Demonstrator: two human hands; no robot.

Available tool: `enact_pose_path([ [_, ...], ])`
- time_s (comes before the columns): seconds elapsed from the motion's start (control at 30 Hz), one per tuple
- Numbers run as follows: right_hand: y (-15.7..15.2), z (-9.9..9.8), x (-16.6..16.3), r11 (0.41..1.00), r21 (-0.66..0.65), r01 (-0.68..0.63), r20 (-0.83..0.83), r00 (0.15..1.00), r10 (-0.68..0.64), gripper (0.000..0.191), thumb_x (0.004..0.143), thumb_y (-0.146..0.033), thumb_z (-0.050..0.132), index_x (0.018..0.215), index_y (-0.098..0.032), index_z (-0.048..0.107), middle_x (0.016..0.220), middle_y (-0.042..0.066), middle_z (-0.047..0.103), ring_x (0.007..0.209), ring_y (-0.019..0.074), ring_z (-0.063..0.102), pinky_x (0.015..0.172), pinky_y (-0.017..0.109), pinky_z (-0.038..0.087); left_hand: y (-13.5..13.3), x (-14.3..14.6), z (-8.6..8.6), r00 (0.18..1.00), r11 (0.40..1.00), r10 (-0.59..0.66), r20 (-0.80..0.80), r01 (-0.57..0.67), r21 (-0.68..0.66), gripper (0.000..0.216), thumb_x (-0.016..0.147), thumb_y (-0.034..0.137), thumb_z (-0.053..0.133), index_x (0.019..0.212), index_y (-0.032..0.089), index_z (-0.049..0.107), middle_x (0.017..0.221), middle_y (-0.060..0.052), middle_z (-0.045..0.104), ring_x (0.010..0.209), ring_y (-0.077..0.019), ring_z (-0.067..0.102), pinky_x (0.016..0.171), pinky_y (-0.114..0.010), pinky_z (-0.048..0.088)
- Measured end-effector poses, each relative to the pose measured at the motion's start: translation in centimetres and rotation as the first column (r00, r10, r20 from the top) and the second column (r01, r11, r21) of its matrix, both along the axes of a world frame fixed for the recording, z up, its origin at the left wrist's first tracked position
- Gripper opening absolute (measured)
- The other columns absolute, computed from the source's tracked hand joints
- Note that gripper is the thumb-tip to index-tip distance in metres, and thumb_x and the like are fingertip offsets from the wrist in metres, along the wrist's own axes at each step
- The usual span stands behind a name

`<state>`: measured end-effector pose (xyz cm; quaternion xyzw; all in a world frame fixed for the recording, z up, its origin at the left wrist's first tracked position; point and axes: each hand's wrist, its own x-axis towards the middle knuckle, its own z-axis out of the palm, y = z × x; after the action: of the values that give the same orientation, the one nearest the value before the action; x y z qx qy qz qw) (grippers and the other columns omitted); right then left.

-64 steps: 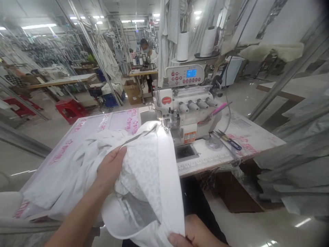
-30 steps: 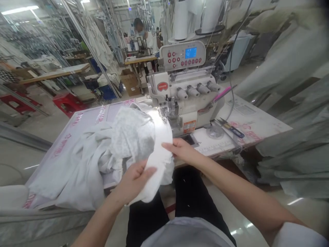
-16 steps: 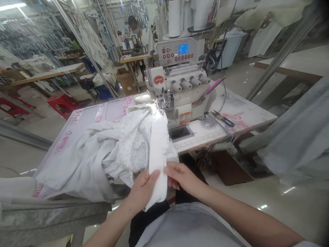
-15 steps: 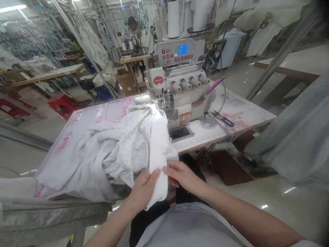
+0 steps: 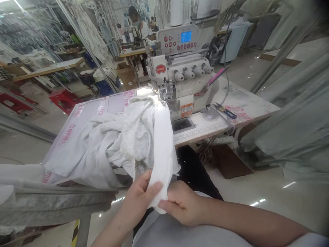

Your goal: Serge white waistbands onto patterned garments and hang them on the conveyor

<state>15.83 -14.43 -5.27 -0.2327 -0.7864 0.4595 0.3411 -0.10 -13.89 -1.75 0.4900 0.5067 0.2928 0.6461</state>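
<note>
A heap of white fabric (image 5: 108, 144) lies on the sewing table (image 5: 84, 109). A plain white band (image 5: 163, 144) of it runs from the overlock machine's needle area (image 5: 164, 94) down off the table's front edge. My left hand (image 5: 140, 200) pinches the band's lower end between thumb and fingers. Just to its right, my right hand (image 5: 180, 202) is closed on the same end, touching the left hand. Both hands are below the table edge, above my lap.
The white overlock machine (image 5: 185, 85) with a lit control panel (image 5: 180, 39) stands at the table's back. Scissors (image 5: 226, 111) lie to its right. Grey cloth (image 5: 295, 127) hangs at the right. A person works at a distant table (image 5: 135, 20). Red stools (image 5: 63, 99) stand at the left.
Both hands have slid down the white band toward my lap and closed together on its lower end. The view has tilted slightly downward.
</note>
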Motion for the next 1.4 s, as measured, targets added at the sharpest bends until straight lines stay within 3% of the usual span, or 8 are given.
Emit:
enact_pose_path([
  [0.17, -1.8, 0.1, -0.2, 0.991, 0.1, -0.085, 0.051, 0.995, 0.08, 0.03, 0.084, -0.031, 0.029, 0.06, -0.016, 0.038, 0.06, 0.001, 0.047, 0.058, 0.01, 0.042, 0.053, 0.021, 0.032, -2.4, -0.6, -0.6, 0.992, 0.994, -0.052, 0.116, 0.063, -0.092, 0.026, 0.078, 0.034, 0.054, 0.098, 0.017, 0.056, 0.082, -0.003, 0.057, 0.07, -0.0107, 0.045, 0.059, -0.018, 0.036],
  [0.33, -3.1, 0.6, -0.1, 0.981, 0.148, -0.124, 0.112, 0.988, 0.108, 0.03, 0.081, -0.031, 0.033, 0.055, -0.016, 0.034, 0.053, -0.001, 0.041, 0.052, 0.0092, 0.036, 0.05, 0.022, 0.029, -3.5, -0.2, -0.9, 0.994, 0.992, -0.042, 0.1, 0.054, -0.117, 0.022, 0.075, 0.034, 0.057, 0.081, 0.014, 0.055, 0.07, 0.0, 0.051, 0.059, -0.0071, 0.041, 0.052, -0.016, 0.032],
  [0.47, -1.7, 1.1, 0.5, 0.991, -0.126, -0.052, 0.153, 0.986, 0.072, 0.032, 0.083, -0.03, 0.036, 0.055, -0.015, 0.04, 0.051, -0.002, 0.04, 0.048, 0.0075, 0.036, 0.048, 0.019, 0.029, -2.3, 0.5, -1.3, 0.995, 0.993, 0.061, 0.078, -0.052, -0.11, 0.028, 0.072, 0.04, 0.058, 0.077, 0.013, 0.052, 0.058, 0.003, 0.048, 0.048, -0.0057, 0.038, 0.045, -0.017, 0.029],
  [0.6, 1.4, 1.0, 0.9, 0.877, -0.461, 0.138, 0.071, 0.99, -0.118, 0.044, 0.084, -0.045, 0.035, 0.054, -0.014, 0.042, 0.046, -0.002, 0.041, 0.042, 0.0069, 0.037, 0.042, 0.018, 0.029, -1.0, 1.0, -1.5, 0.996, 0.997, 0.066, 0.053, -0.064, -0.034, 0.032, 0.072, 0.04, 0.059, 0.087, 0.013, 0.054, 0.065, -0.001, 0.056, 0.054, -0.0099, 0.047, 0.052, -0.021, 0.036],
  [0.73, 2.4, 0.2, 0.7, 0.857, -0.401, 0.324, 0.116, 0.946, -0.304, 0.044, 0.081, -0.045, 0.044, 0.05, -0.015, 0.036, 0.046, -0.003, 0.037, 0.043, 0.0063, 0.033, 0.042, 0.018, 0.026, -1.0, 0.7, -2.4, 0.999, 0.999, -0.032, 0.043, 0.033, -0.018, 0.03, 0.075, 0.038, 0.056, 0.093, 0.013, 0.055, 0.075, -0.003, 0.057, 0.063, -0.0107, 0.047, 0.058, -0.022, 0.036],
  [1.03, -1.2, -1.5, 1.1, 0.945, -0.322, 0.058, -0.07, 0.994, -0.085, 0.038, 0.087, -0.034, 0.035, 0.054, -0.015, 0.035, 0.049, -0.004, 0.033, 0.046, 0.0059, 0.031, 0.045, 0.019, 0.026, -1.7, -0.6, -2.4, 0.965, 0.967, -0.254, 0.063, 0.254, 0.017, 0.023, 0.083, 0.035, 0.046, 0.079, 0.013, 0.05, 0.064, 0.001, 0.044, 0.057, -0.0072, 0.035, 0.053, -0.02, 0.027],
  [1.2, 0.3, 0.0, 2.2, 0.839, -0.446, 0.313, -0.048, 0.927, -0.371, 0.035, 0.081, -0.037, 0.048, 0.057, -0.015, 0.034, 0.054, -0.005, 0.03, 0.051, 0.0062, 0.028, 0.046, 0.019, 0.023, -3.0, -0.7, -2.2, 0.936, 0.939, -0.341, -0.089, 0.336, -0.07, 0.03, 0.08, 0.039, 0.048, 0.066, 0.013, 0.042, 0.059, 0.003, 0.037, 0.056, -0.0067, 0.031, 0.053, -0.019, 0.026],
  [1.4, 0.0, -0.5, 0.5, 0.695, -0.719, -0.006, -0.148, 0.978, -0.144, 0.036, 0.076, -0.047, 0.053, 0.071, -0.012, 0.047, 0.061, -0.001, 0.041, 0.053, 0.0076, 0.037, 0.047, 0.02, 0.028, -3.3, -0.8, -2.2, 0.899, 0.905, -0.424, -0.111, 0.416, -0.092, 0.031, 0.079, 0.044, 0.048, 0.085, 0.013, 0.05, 0.075, -0.001, 0.049, 0.069, -0.0113, 0.042, 0.061, -0.02, 0.035],
])
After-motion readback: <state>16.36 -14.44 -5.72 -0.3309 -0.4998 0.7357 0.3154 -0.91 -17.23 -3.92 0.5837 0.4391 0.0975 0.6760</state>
